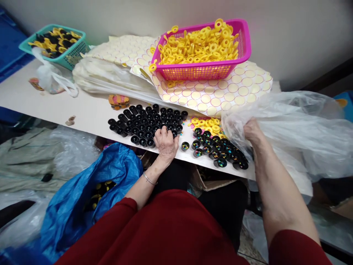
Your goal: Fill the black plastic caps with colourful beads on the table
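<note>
My left hand (166,143) is at the front right of a group of small black plastic cups (142,127), its fingers bent and closed on a black cup (174,134) at the group's edge. My right hand (251,129) is at the mouth of a clear plastic bag (298,125); its fingers are hidden in the bag. Between my hands stands a single black cup (185,146) with small coloured beads inside. More black cups with beads (215,154) are clustered just left of my right forearm. Behind them lie yellow rings (209,123) and loose coloured beads.
A pink basket (202,70) heaped with yellow rings sits on sticker sheets (193,96) at the back. A teal basket (73,55) of black and yellow parts stands far left. An orange block (118,101) lies behind the cups. Below hangs an open blue sack (66,198).
</note>
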Demonstrator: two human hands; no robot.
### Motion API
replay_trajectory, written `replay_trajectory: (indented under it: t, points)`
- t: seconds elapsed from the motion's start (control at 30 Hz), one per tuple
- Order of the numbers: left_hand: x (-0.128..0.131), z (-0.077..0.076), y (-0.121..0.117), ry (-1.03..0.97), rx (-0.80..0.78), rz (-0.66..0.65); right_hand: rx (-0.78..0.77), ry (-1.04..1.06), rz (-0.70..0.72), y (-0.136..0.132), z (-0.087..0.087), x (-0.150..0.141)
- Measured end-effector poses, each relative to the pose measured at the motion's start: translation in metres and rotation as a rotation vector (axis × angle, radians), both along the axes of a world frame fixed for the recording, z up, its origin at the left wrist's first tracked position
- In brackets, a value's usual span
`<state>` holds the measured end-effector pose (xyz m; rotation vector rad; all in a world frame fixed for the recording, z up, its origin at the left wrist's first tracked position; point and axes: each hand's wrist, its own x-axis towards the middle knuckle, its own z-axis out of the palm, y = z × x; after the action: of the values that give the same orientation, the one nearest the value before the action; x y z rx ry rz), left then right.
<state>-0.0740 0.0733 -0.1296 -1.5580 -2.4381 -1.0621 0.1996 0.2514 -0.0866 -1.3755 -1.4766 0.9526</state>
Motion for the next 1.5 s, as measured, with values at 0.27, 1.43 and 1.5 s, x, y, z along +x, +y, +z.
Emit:
replay_trajectory:
  t: [0.27, 1.43, 1.5]
  points:
    - [0.016, 0.023, -0.007, -0.194, 0.374, -0.290, -0.078, 0.210, -0.166, -0.032, 0.011, 0.030]
    - [0.093, 0.023, -0.019, -0.809, 0.109, -0.833, 0.564, -0.368, -0.073, -0.168, 0.031, 0.013]
    - [0.083, 0.021, -0.029, -0.761, 0.192, -0.855, 0.425, -0.180, -0.241, -0.170, 0.023, 0.026]
